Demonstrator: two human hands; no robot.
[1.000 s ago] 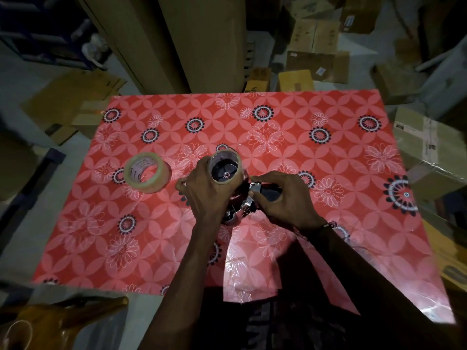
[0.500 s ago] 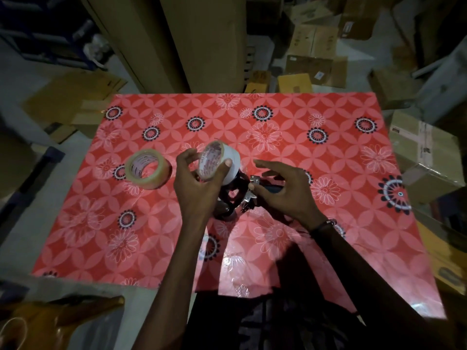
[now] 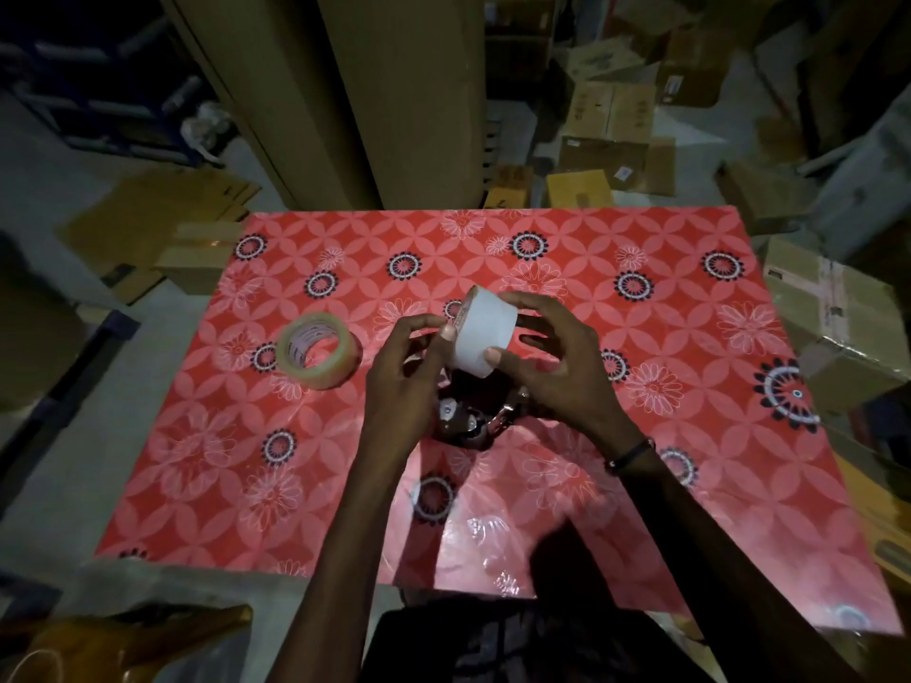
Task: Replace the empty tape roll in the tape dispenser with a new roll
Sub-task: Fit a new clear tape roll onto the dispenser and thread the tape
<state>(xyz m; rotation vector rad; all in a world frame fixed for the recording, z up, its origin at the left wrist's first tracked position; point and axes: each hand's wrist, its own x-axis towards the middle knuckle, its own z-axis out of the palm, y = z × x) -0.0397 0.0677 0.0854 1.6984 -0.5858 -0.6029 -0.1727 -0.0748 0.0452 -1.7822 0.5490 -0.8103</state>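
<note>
New roll: the clear tape roll (image 3: 318,350) lies on its side on the bench (image 3: 690,485), to the left of the dispenser and apart from it, with nothing touching it.
Your left hand: your left hand (image 3: 402,386) hovers just left of the dispenser; its fingers (image 3: 446,330) are curled, the tips meeting the left rim of the white core.
Empty core: the white core (image 3: 483,335) is held up in the air just above the dispenser, tilted, between both your hands.
Dispenser: the dispenser (image 3: 468,416) sits on the bench below the core, dark with shiny metal parts, mostly hidden by your hands; you cannot tell how it lies.
Your right hand: your right hand (image 3: 557,367) reaches over the right side of the dispenser, fingers spread around the core, thumb pressed on its near face and the others wrapped behind it.
Wristband: a dark wristband (image 3: 631,453) circles your right wrist, right of the dispenser.
</note>
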